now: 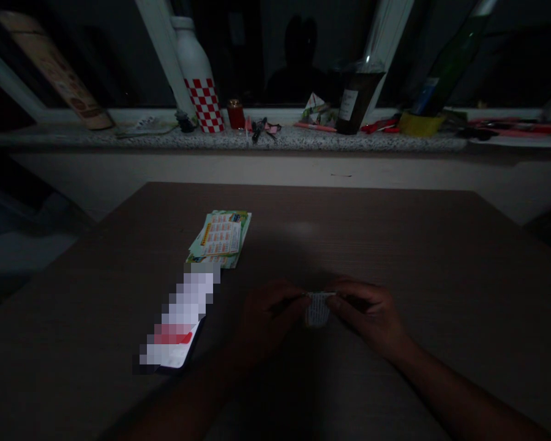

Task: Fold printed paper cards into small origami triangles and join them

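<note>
- left hand (pixel 269 312) and right hand (pixel 367 312) are low on the near middle of the counter (pixel 395 245). Both pinch one small printed paper (pixel 318 309) between them, fingers closed on its top edge.
- The small printed paper hangs between the two hands, just above or on the counter, cannot tell which. It has rows of fine print, too small and dark to read.
- Stack of printed cards (pixel 220 239) lies left of centre on the counter, farther than the hands and well apart from them. Green and yellow edges, and the top card has a grid like a calendar. Text not legible.
- Phone (pixel 179 324) lies near left, just beside the stack's near end. Screen is blurred out, with a red patch showing.
- Windowsill (pixel 119 139) runs along the far side, above the counter.
- White bottle with red-and-white checks (pixel 199 79) stands far left of centre on the sill, with a small red jar (pixel 235 114) just right of it.
- Dark bottle (pixel 356 98) has a pale label, unreadable. The green bottle (pixel 445 67) farther right has a blue label, also unreadable.
- Yellow tape roll (pixel 420 124) sits at the green bottle's base.
- Tan printed tube (pixel 55 73) leans at far left.
- Nothing lies between the hands and the stack. Scene is very dark.
</note>
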`<state>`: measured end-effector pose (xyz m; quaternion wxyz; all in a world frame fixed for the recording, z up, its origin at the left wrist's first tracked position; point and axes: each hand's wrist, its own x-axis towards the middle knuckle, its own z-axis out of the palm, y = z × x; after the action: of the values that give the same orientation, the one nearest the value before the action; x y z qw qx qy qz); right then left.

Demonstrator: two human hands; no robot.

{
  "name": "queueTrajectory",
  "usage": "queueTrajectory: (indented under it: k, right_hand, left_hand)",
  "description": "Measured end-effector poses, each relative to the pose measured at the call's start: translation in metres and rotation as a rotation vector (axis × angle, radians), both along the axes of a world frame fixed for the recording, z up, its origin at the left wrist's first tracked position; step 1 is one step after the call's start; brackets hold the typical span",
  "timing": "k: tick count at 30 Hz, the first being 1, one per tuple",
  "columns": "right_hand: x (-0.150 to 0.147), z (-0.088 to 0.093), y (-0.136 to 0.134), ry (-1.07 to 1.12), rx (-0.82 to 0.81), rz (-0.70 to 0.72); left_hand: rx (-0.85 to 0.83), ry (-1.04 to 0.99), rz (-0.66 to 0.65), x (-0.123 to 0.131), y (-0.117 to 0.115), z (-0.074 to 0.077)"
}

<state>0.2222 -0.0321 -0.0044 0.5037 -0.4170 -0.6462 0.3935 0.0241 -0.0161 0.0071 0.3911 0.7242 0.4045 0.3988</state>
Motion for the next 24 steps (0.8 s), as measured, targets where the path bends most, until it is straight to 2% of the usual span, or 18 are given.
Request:
queueTrajectory:
  k: [14,24]
  right_hand:
    - [0.0005,-0.0027,0.0009,0.020,0.074,0.014]
    - [0.0026,-0.0021,-0.0006,-0.012,0.134,0.015]
  left_hand:
    - [0.106,-0.080,-0.046,-0.0017,-0.0001,-0.0041]
    - [0.150,-0.041,-0.053,-0.0042,-0.0006,0.0007]
